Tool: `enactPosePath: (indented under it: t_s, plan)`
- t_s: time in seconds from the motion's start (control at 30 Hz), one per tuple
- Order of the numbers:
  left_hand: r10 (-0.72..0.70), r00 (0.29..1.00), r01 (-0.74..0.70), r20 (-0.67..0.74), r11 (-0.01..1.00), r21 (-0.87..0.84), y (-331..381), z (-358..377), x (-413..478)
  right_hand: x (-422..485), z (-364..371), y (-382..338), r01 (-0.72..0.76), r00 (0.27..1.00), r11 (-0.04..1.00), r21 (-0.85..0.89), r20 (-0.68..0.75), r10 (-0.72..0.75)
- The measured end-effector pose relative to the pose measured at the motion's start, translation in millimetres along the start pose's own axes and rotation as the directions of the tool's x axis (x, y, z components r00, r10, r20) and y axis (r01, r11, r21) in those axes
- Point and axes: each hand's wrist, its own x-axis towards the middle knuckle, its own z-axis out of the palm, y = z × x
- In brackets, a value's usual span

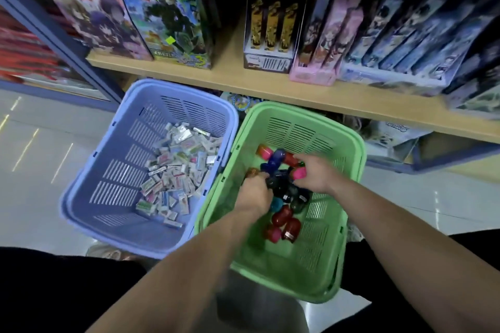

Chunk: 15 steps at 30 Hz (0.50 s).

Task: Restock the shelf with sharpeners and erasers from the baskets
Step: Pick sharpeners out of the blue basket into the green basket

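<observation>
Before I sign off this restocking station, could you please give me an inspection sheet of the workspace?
Surface: pale tiled floor bears both baskets, side by side.
Job's things: erasers piled in the blue basket; sharpeners in the green basket.
Clutter: nothing seen.
Hands: both in the green basket; right hand pinches a pink sharpener; left hand is among the sharpeners, grip blurred.
Cables: nothing seen.
Surroundings: wooden shelf above, holding boxed goods.

Blue basket (81, 197), green basket (349, 149).
</observation>
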Motion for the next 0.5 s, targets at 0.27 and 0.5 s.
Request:
enactPosePath:
  t_s: [0.27,0.5]
  plan:
    - [0.481,0.866,-0.493,0.135,0.781,0.382,-34,-132,-66,-8,-25,-84,0.290,0.945,0.954,0.074,-0.182,-0.273]
    - [-0.036,0.999,0.050,-0.037,0.842,0.538,-167,-201,-14,31,14,-170,0.468,0.827,0.864,-0.185,-0.255,-0.502]
